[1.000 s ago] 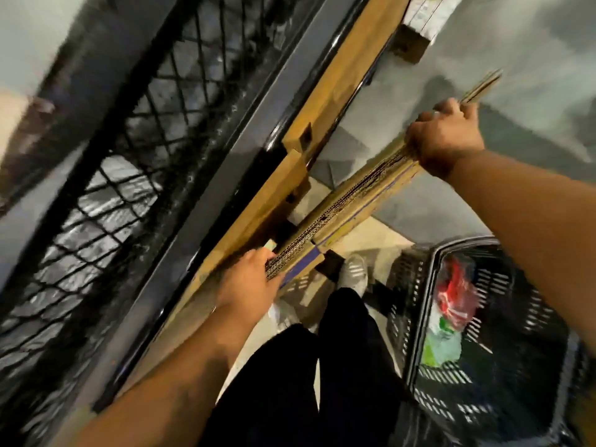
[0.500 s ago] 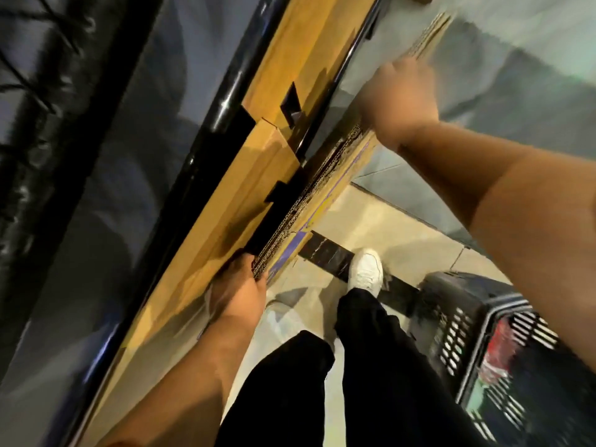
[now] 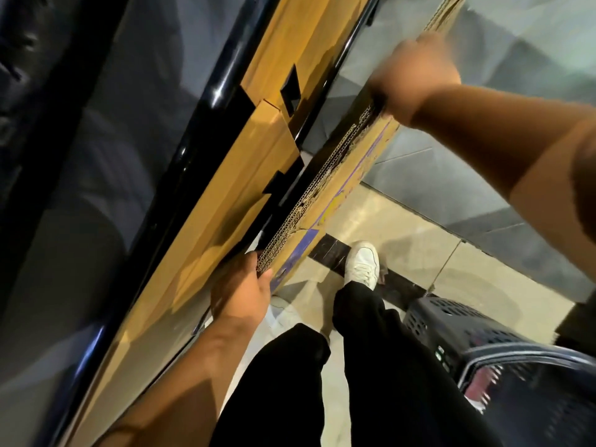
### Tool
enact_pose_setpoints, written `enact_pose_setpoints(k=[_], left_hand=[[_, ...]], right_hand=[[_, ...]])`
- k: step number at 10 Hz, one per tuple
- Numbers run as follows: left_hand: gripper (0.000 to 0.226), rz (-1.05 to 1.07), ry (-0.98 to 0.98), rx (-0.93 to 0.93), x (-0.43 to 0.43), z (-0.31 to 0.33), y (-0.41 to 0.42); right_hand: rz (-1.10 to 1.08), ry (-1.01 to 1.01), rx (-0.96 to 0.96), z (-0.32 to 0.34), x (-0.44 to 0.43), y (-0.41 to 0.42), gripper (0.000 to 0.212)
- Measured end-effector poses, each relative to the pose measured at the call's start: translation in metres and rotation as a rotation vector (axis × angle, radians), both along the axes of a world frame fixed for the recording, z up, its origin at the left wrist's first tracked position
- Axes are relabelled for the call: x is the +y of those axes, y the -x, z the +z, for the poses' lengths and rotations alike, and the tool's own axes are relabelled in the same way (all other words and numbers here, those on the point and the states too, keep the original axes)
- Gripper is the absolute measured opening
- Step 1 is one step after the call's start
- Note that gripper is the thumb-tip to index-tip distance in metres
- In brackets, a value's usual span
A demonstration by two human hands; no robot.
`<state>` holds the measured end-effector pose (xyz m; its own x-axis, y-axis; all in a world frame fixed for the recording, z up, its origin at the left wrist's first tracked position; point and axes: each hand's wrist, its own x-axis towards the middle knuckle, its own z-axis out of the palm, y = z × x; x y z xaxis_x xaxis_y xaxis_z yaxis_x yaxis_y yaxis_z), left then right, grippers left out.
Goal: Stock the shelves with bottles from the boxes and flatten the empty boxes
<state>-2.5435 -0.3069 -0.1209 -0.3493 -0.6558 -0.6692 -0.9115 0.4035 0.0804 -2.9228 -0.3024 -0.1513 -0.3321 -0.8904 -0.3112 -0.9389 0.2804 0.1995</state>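
Far left: dark glossy surface (image 3: 80, 156), blurred, bounded by a black shiny rail (image 3: 206, 101) running diagonally. Just right of the rail: large flattened brown cardboard panels (image 3: 258, 150) standing on edge, plain tan faces, a rectangular hand-hole cutout, dark gaps where flaps meet.

Left hand (image 3: 240, 293), near centre, clenched on the near lower end of a stack of flattened boxes (image 3: 325, 201); thumb on the right face, fingers wrapped behind, not visible. The stack is several layers thick, held on edge off the floor, corrugated edges up toward the camera, ragged in places. Its right face is brown with purple printed stripes and a purple patch near the low end. It runs diagonally from the left hand up and far-right, just beside the tan panels, touching or nearly so; cannot tell which.

Right hand (image 3: 416, 75), motion-blurred, closed as a fist over the top edge of the same stack at its far part; the stack continues past it to the frame top.

Below: black trousers (image 3: 371, 366), white shoe (image 3: 361, 261) on beige tiled floor (image 3: 419, 253) with a dark marble strip (image 3: 332, 253). Grey wall (image 3: 483, 156) far right. Near right: black perforated plastic basket (image 3: 467, 333) on the floor, something red inside, blurred.
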Motion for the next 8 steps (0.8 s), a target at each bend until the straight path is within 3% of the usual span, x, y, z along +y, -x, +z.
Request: enact_pose_setpoints(k=[2,3,5,6,8], left_hand=[[0.046,0.007,-0.049,-0.006,-0.003,0.0,0.004],[0.051,0.019,-0.053,-0.089,-0.008,-0.014,0.005],[0.047,0.109,0.0,-0.124,-0.015,-0.043,0.011],[0.062,0.079,0.002,-0.075,-0.007,-0.043,0.008],[0.07,-0.047,0.062,0.039,0.019,-0.014,0.006]], right_hand=[[0.022,-0.054,0.023,0.009,-0.012,0.011,0.029],[0.015,-0.037,0.046,-0.001,-0.017,0.003,0.041],[-0.067,-0.077,0.031,-0.032,-0.009,-0.012,0.042],[-0.14,-0.037,-0.028,-0.037,0.002,-0.017,0.049],[-0.242,-0.015,-0.145,-0.024,0.013,-0.032,0.082]])
